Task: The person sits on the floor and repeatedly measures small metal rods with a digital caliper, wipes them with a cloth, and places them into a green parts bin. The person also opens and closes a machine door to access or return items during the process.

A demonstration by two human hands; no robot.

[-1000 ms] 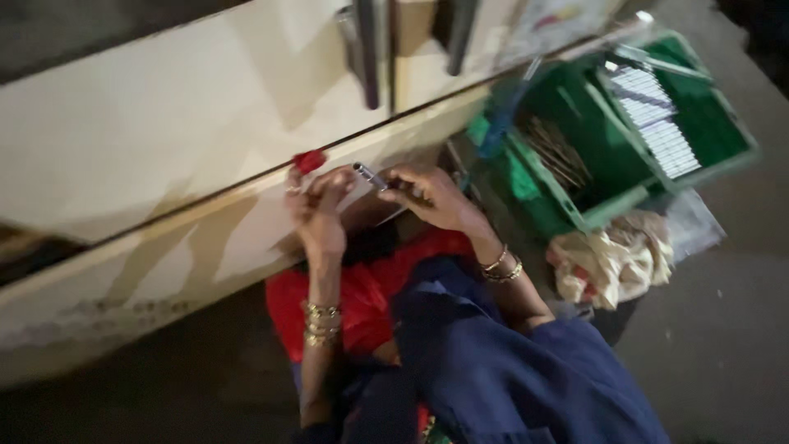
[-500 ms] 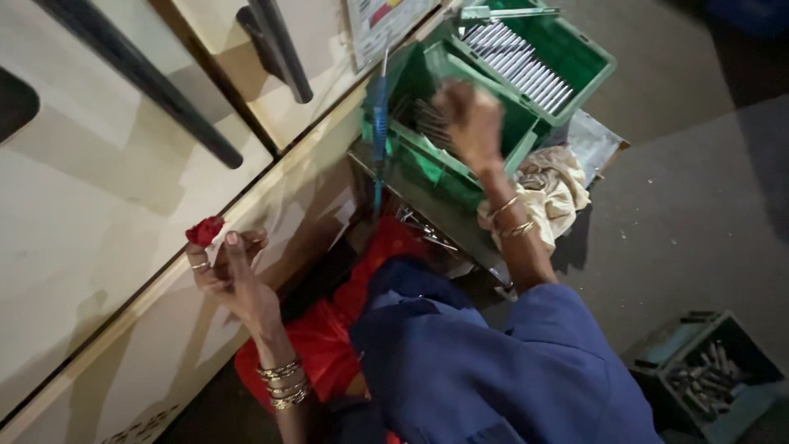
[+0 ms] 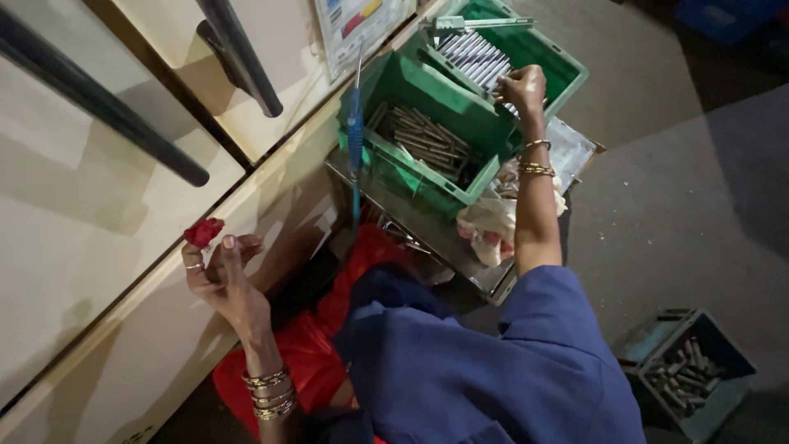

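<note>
My left hand [image 3: 220, 275] is raised near the cream cabinet front [image 3: 82, 205], pinching a small red piece [image 3: 203, 231] between thumb and fingers. My right hand [image 3: 521, 87] reaches into the far compartment of a green crate [image 3: 460, 107], fingers closed over the row of silvery metal rods [image 3: 472, 57] lying there. Whether it grips a rod is hidden by the fingers. Gold bangles sit on both wrists. My blue sleeve and red clothing fill the bottom of the view.
The crate's near compartment holds darker metal pins [image 3: 419, 136]. A blue-handled tool [image 3: 355, 140] stands against the crate. Crumpled cloth [image 3: 493, 218] lies beside it. A small blue box of metal parts [image 3: 686, 370] sits on the floor at right. Black bar handles [image 3: 238, 53] cross the cabinet.
My hands were together at the cabinet; the right one has moved away to the green crate and into its far compartment. The left stays by the cabinet with the red piece.
</note>
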